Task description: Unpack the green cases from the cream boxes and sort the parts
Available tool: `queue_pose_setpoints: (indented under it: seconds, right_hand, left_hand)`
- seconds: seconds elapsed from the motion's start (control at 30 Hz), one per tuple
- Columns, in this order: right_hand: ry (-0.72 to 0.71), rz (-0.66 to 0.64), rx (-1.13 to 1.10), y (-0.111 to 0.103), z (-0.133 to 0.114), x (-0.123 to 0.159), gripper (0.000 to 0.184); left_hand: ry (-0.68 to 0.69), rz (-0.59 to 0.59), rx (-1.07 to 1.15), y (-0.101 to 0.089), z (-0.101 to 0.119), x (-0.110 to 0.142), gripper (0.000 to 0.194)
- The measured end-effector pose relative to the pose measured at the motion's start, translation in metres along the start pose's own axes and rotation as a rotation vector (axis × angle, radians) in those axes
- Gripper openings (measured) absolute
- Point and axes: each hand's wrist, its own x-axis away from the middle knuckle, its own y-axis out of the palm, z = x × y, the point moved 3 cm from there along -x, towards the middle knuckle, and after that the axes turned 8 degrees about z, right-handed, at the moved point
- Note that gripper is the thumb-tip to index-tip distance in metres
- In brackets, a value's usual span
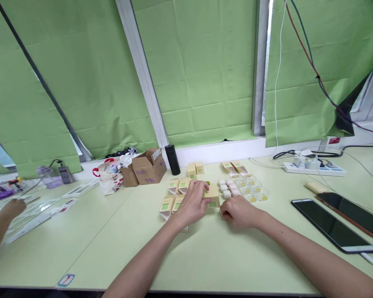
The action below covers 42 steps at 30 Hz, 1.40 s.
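A small cream cardboard box [214,194] with a green label sits at the middle of the table. My left hand [192,203] is closed on its left side, fingers curled over the top and thumb against the front. Just right of the box, my right hand [238,212] is closed with its fingertips bent down and hidden. Several white and pale pink cubes [226,193] lie beyond it, beside a clear plastic tray [265,191] with yellow spots. Several similar boxes [166,205] stand left of my left hand, partly covered by it.
More boxes [199,169] and flat cartons [236,169] lie farther back. A black bottle [172,159] and a brown carton [149,167] stand near the wall. At right are phones [332,223] and a power strip [313,169]. Another person's hand [14,208] works at far left.
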Motion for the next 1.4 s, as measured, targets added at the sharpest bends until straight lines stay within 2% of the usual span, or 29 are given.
queue_pose_setpoints:
  seconds: [0.13, 0.27, 0.37, 0.47, 0.57, 0.67, 0.83, 1.0, 1.27, 1.4]
  right_hand:
    - [0.095, -0.116, -0.057, -0.007, 0.017, 0.001, 0.012]
    - [0.121, -0.128, -0.166, -0.007, 0.029, 0.005, 0.008]
    - [0.138, -0.076, -0.251, -0.002, 0.035, 0.009, 0.006]
    - [0.132, -0.002, -0.346, 0.0, 0.039, 0.012, 0.022]
    - [0.102, 0.058, -0.423, 0.002, 0.037, 0.013, 0.029]
    - [0.07, 0.126, -0.447, 0.007, 0.031, 0.011, 0.032]
    - [0.056, 0.175, -0.544, 0.02, 0.026, 0.009, 0.023]
    - [0.074, 0.208, -0.635, 0.023, 0.029, 0.009, 0.016]
    - [0.117, 0.303, -0.508, 0.026, 0.034, 0.006, 0.001]
    - [0.15, 0.36, -0.409, 0.029, 0.036, 0.005, 0.006]
  left_hand:
    - [-0.019, -0.038, 0.052, 0.007, 0.0, 0.022, 0.019]
    - [-0.056, -0.081, 0.107, 0.022, -0.005, 0.033, 0.023]
    - [-0.121, -0.046, 0.235, 0.032, -0.009, 0.039, 0.032]
    - [-0.178, 0.032, 0.378, 0.038, -0.015, 0.041, 0.041]
    - [-0.18, 0.137, 0.499, 0.04, -0.023, 0.039, 0.032]
    - [-0.203, 0.182, 0.579, 0.045, -0.03, 0.037, 0.029]
    - [-0.278, 0.212, 0.614, 0.052, -0.034, 0.039, 0.036]
    - [-0.303, 0.227, 0.592, 0.054, -0.031, 0.041, 0.04]
    - [-0.322, 0.198, 0.658, 0.059, -0.032, 0.041, 0.045]
    - [-0.348, 0.125, 0.765, 0.063, -0.033, 0.042, 0.055]
